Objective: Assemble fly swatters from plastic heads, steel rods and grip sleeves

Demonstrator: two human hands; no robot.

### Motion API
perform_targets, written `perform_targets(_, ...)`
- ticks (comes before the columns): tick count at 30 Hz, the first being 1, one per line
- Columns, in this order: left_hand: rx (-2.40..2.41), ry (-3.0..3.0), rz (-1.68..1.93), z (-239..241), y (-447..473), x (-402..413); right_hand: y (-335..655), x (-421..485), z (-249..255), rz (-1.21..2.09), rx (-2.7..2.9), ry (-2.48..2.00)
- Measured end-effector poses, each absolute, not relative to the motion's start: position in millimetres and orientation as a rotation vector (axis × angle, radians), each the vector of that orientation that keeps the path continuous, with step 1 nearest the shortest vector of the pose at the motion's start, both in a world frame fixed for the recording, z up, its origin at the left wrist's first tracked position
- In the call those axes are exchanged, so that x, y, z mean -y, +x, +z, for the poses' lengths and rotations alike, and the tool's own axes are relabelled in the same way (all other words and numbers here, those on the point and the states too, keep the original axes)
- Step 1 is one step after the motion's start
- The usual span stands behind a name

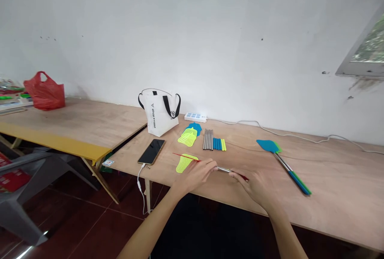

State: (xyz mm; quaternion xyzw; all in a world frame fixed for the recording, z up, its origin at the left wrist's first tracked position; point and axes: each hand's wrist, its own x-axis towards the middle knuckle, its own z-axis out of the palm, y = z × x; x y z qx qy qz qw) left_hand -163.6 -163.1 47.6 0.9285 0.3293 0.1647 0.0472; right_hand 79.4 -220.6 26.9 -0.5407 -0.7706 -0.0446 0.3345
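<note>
Both forearms reach forward from the lower edge of view, converging over the near edge of the plywood table. The left hand lies palm down, wrist low, fingers curled narrow with the tips closed on a fly swatter. The right hand meets it from the opposite side, back of hand up, thumb and forefinger pinched on the same shaft. The two hands sit near each other, with a short length of bare metal rod exposed between them. The swatter lies low along the table front; its yellow mesh head rests flat on the surface left of the left hand. A red end shows at the right knuckles — how it is gripped cannot be told. Behind the hands lie a stack of yellow and blue heads, a row of grey rods and blue and yellow sleeves. A phone on a white lead and a white tote bag lie left; two complete swatters lie right — well apart from the hands.
</note>
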Motion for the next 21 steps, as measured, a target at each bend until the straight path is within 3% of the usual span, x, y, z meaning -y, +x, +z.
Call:
perform_targets(11,-1.112,2.915,0.503,40,-154,167,74,211,8,0.077,1.939,-1.396)
perform_targets(21,-1.031,2.606,0.586,37,-174,142,81,206,12,0.181,1.945,-1.635)
